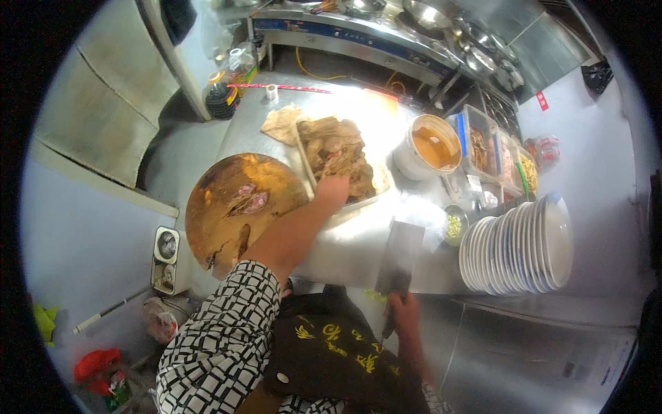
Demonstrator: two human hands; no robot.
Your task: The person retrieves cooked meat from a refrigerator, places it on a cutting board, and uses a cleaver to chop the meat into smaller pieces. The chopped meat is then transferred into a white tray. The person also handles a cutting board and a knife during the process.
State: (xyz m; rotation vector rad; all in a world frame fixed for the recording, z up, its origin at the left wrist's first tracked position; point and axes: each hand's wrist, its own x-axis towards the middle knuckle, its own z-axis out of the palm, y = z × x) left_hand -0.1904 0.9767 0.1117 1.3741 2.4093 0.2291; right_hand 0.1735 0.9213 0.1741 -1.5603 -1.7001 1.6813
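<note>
My left hand (334, 193) reaches over the near edge of a white tray (394, 185) and touches the pile of brown cooked meat (334, 148) in it. Its fingertips are hidden against the meat, so their grip does not show. Lower down on the right, my right hand (407, 314) is wrapped round the handle of a cleaver (404, 245), whose broad blade points away from me over the table's near edge. To the left lies a round wooden chopping board (214, 196), with a few pieces of meat (249, 200) and a darker piece (243, 241) on it.
A white bucket (407, 162) of orange-brown liquid stands right of the tray. Beyond it are clear food containers (479, 148). A small bowl of chopped greens (454, 228) sits by a row of stacked white plates (514, 252). A stove (352, 34) runs along the back.
</note>
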